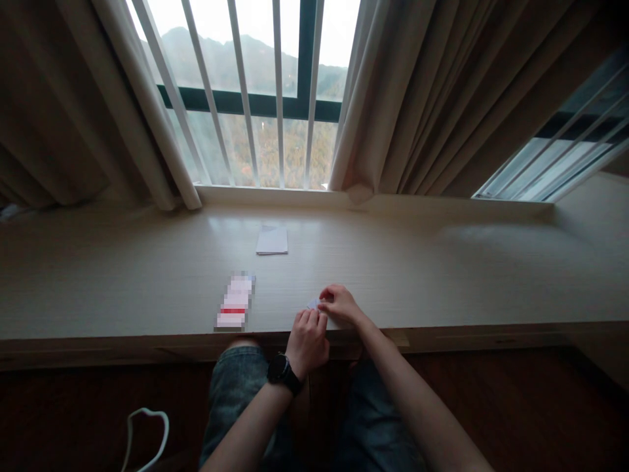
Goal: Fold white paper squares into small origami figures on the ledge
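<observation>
A small piece of white paper [313, 304], seemingly folded, lies near the desk's front edge, mostly covered by my fingers. My left hand [308, 337], with a black watch [280, 368] on the wrist, has its fingers curled together on the paper's near side. From the right, my right hand [340, 303] pinches the same piece between thumb and fingers. Farther back rests a short stack of square white paper [272, 240]. Left of my hands is a blurred-out, phone-shaped item [236, 301] with a pink and red face.
The pale wooden desk [466, 282] runs wide beneath a barred window [250, 105]. Heavy curtains [407, 98] hang to both sides and reach the desk's back. Below the front edge are my knees in denim [236, 387] and a white looped object [164, 426] at lower left.
</observation>
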Motion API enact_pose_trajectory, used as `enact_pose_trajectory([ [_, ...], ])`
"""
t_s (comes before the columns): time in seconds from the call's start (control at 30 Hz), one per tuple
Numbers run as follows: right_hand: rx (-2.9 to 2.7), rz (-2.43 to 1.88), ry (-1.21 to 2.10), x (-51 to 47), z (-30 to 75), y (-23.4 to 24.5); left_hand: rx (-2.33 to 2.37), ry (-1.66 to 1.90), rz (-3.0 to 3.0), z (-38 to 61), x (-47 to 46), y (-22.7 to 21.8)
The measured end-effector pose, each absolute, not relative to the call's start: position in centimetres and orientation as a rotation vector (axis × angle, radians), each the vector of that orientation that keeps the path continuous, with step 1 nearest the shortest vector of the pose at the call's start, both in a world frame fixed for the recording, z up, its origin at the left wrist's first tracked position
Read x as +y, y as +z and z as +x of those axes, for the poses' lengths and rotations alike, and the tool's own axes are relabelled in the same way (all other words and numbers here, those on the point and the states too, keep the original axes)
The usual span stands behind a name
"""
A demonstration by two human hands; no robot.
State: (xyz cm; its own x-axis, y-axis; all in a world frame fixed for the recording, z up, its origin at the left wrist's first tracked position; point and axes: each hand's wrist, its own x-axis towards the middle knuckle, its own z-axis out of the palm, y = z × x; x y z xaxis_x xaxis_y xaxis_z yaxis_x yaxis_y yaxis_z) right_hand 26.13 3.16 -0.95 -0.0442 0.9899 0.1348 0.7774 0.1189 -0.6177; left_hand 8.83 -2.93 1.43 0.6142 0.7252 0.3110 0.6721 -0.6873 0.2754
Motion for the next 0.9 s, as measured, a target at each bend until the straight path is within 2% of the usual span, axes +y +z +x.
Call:
enact_pose_trajectory([
  [0.1,-1.917,-1.747,0.507,3.4,26.1,-0.7,1.192,0.593,2.699,8.7,-2.8,1.6],
  [0.33,-1.805,-1.769,0.7,3.7,25.9,0.0,1.19,0.648,2.682,8.2,-2.9,1.5],
  [0.53,-1.706,-1.936,0.349,3.4,24.2,-1.0,1.163,0.662,2.678,7.9,-2.9,0.7],
  [0.67,-1.748,-2.038,0.252,3.6,23.4,-0.9,1.12,0.627,2.699,7.7,-3.1,0.3],
  [0.9,-1.863,-2.17,0.475,4.3,23.4,1.5,1.047,0.53,2.792,7.6,-3.9,-0.5],
])
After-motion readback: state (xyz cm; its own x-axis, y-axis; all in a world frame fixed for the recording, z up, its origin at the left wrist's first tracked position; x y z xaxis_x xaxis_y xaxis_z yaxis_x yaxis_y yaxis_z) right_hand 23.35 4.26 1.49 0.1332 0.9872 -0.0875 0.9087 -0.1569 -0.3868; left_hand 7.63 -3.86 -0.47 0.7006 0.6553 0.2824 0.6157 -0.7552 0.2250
